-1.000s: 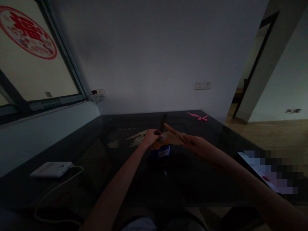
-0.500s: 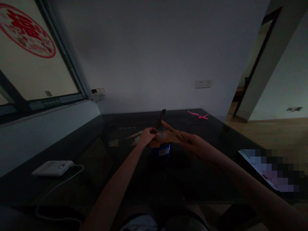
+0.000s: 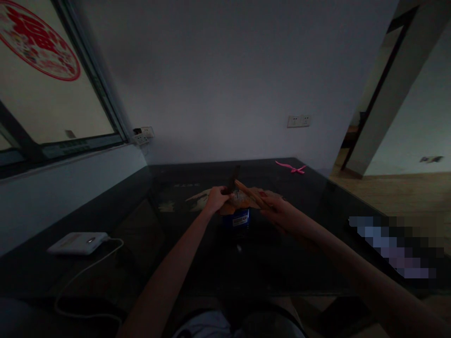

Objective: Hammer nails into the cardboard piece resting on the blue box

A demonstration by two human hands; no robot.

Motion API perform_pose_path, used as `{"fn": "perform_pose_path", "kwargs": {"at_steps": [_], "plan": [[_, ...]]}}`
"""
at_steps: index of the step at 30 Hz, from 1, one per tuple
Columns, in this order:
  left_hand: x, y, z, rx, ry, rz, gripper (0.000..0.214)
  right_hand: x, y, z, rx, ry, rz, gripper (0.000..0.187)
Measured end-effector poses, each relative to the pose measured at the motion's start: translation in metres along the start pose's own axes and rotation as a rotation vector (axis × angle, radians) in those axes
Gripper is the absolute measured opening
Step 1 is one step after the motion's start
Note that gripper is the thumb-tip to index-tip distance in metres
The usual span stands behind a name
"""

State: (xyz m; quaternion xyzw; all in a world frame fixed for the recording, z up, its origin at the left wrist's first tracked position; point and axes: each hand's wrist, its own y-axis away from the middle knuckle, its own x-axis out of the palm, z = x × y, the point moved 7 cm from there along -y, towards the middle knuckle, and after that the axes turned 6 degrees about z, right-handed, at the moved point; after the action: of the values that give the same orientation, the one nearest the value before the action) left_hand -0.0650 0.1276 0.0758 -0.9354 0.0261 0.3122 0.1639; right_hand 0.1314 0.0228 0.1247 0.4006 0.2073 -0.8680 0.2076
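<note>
A small blue package (image 3: 240, 218) with a white label stands on the dark glass table (image 3: 218, 263), its brown top flaps spread open. My left hand (image 3: 215, 199) is closed on a dark, slim, blade-like thing (image 3: 231, 180) that sticks up above the package. My right hand (image 3: 279, 211) is closed on a long brown stick-like piece (image 3: 251, 194) that slants up to the left over the package. The two hands sit close together above the box, and the light is too dim to name either item for sure.
A white device (image 3: 78, 242) with a white cable (image 3: 88, 272) lies at the left of the table. A pink ribbon (image 3: 291, 167) lies at the far right corner. A blurred-out flat object (image 3: 391, 241) sits at the right edge. Window at left, doorway at right.
The dark blade-like thing in my left hand has tipped lower and looks smeared. My right hand with the brown piece has drawn slightly closer to the left hand.
</note>
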Motion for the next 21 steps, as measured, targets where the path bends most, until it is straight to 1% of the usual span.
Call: {"fn": "perform_pose_path", "kwargs": {"at_steps": [2,7,13,15,18,21], "plan": [[0.0,0.0,-0.001,-0.01,-0.032,-0.002,0.018,0.0,0.002,0.0,0.017,-0.036,0.006,0.022],[0.001,0.0,0.0,-0.001,-0.037,0.008,0.015,-0.003,0.005,0.005,0.037,-0.085,0.013,0.029],[0.001,-0.001,0.003,0.015,-0.044,0.015,0.018,0.002,0.004,-0.002,0.015,-0.111,0.038,0.018],[0.001,-0.001,0.003,0.027,-0.024,0.013,0.016,0.003,0.005,-0.003,0.03,-0.163,0.046,0.022],[0.001,-0.001,0.002,0.063,0.045,0.028,0.016,-0.001,0.01,0.0,0.057,-0.249,0.026,0.034],[0.0,0.001,0.003,0.083,0.056,0.041,0.017,-0.008,0.013,0.006,0.015,-0.275,-0.014,0.038]]}}
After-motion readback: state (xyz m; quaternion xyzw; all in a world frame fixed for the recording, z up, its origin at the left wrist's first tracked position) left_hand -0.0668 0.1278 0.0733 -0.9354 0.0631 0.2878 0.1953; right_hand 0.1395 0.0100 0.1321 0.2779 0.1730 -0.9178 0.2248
